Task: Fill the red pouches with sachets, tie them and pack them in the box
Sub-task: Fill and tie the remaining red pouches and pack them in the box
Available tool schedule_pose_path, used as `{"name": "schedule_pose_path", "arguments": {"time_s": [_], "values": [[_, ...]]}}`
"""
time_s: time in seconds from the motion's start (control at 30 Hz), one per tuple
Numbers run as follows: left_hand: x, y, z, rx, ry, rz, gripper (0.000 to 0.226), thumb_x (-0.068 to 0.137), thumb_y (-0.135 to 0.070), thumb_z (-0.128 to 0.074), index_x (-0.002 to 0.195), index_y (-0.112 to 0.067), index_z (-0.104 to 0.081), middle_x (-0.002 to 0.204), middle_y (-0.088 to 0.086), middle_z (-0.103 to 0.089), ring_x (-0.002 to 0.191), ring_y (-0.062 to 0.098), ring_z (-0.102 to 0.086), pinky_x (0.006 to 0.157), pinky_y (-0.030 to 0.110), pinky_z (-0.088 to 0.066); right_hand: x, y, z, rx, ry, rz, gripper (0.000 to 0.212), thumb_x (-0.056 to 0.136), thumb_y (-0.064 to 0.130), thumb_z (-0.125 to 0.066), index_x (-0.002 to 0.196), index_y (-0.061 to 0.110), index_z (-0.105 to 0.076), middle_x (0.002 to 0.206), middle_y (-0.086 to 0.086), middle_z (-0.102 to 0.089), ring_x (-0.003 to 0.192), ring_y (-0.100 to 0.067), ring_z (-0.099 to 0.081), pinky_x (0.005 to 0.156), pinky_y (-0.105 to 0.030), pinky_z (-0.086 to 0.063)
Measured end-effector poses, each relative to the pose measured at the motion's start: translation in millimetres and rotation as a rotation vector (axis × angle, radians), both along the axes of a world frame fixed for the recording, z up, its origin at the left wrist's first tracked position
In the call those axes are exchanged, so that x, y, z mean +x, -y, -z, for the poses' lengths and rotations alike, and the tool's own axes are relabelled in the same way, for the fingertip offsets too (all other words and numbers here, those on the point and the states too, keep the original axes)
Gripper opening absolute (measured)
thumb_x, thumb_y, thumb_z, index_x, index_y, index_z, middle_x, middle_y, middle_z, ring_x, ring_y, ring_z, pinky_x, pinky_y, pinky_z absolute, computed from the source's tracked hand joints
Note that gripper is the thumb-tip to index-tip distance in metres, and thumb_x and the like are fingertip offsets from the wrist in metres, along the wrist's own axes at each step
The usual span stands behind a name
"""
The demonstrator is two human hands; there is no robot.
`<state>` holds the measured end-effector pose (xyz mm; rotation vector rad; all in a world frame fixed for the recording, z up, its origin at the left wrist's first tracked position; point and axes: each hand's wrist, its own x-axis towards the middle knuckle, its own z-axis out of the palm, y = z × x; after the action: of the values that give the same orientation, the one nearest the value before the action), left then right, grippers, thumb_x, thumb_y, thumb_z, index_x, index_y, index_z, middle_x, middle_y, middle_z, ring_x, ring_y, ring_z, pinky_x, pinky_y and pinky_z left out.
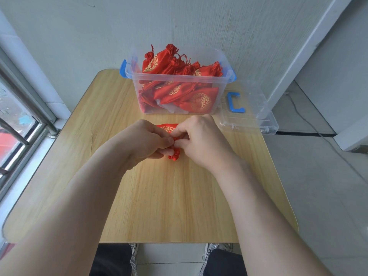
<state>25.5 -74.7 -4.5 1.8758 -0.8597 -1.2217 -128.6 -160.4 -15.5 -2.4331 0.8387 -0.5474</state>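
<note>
A metal window railing (23,124) runs along the left of the wooden table (159,196). At mid-table the left hand (146,139) and right hand (201,138) both pinch the gathered neck of a red pouch (174,156), hiding most of it. Just behind stands the clear box (219,84), heaped with packed pouches (185,92). Its lid (251,118) lies to the right.

Pale wood counter (159,196), clear box (179,77) at the far edge (full of red pouches (179,92)), clear lid (249,116) just right of it, loose pouch (166,127) mid-counter.
</note>
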Motion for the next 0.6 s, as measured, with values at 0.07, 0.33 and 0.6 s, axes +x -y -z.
{"name": "schedule_pose_path", "arguments": {"time_s": [0.07, 0.33, 0.6], "values": [[-2.3, 1.4, 0.7, -0.011, -0.009, -0.025, 0.01, 0.099, -0.004, -0.071, 0.1, -0.003, -0.082, 0.094, 0.019, -0.081, 0.105, 0.031, -0.077, 0.1, 0.042, -0.061, 2.7, 0.6, 1.9, -0.032, -0.012, 0.017, 0.021, 0.083, 0.01, -0.082, 0.088, 0.03, -0.085, 0.073, 0.006, -0.074, 0.072, -0.016, -0.07, 0.064, -0.038, -0.061], [-8.6, 5.7, 0.1, -0.068, 0.038, -0.142, 0.009, 0.087, 0.001, -0.079, 0.092, -0.004, -0.083, 0.087, 0.015, -0.081, 0.095, 0.026, -0.08, 0.091, 0.039, -0.065, 3.7, -1.9, 0.7, -0.12, -0.048, 0.038, 0.017, 0.084, 0.007, -0.077, 0.079, 0.022, -0.083, 0.066, 0.0, -0.067, 0.065, -0.023, -0.063, 0.057, -0.04, -0.056], [-11.5, 4.4, -0.6, -0.175, 0.201, -0.128, 0.024, 0.077, -0.004, -0.086, 0.098, -0.011, -0.075, 0.079, 0.003, -0.081, 0.084, 0.021, -0.08, 0.086, 0.042, -0.066, 2.6, -5.0, -3.0, -0.072, -0.047, 0.13, 0.012, 0.084, 0.013, -0.077, 0.081, 0.022, -0.085, 0.072, -0.002, -0.071, 0.07, -0.026, -0.067, 0.061, -0.038, -0.06]]}}
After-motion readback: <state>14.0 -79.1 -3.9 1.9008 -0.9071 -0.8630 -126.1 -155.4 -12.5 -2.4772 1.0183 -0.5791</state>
